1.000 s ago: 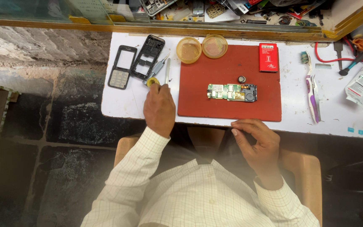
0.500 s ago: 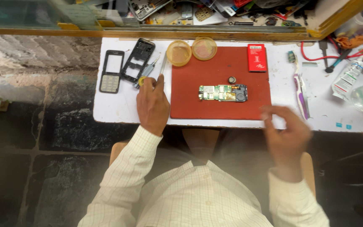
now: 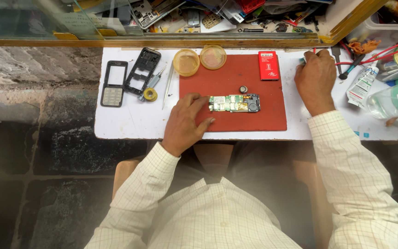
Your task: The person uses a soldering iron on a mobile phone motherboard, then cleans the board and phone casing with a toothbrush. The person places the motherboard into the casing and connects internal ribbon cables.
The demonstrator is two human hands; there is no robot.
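Left hand [image 3: 185, 121]: lies palm-down on the near left part of the flat red rectangular work mat [image 3: 263, 117], fingers loosely spread, holding nothing; fingertips touch the left end of the bare green phone circuit board [image 3: 234, 103].

Right hand [image 3: 315, 79]: at the far right of the white table [image 3: 130, 117], just off the mat's right edge, fingers curled over something small at the far edge; what it grips cannot be told.

Circuit board: flat, lengthwise, near the mat's centre. Small round silver button-like part [image 3: 243, 89]: on the mat, just beyond the board, apart from it. Red rectangular phone battery [image 3: 269, 65]: at the mat's far right corner.

Two shallow round yellowish translucent dishes [image 3: 186, 62] [image 3: 213, 56]: side by side at the mat's far left corner, touching each other.

Left of the mat, on the table: thin metal tweezers [image 3: 167, 86]; small yellow ring of tape [image 3: 150, 94]; black hollow phone frame [image 3: 143, 70]; black phone front cover with grey keypad [image 3: 114, 84], nearest the left edge.

Right edge of the table: white squeeze tube [image 3: 359, 84], clear plastic bottle [image 3: 395, 99], red wires [image 3: 374, 53].
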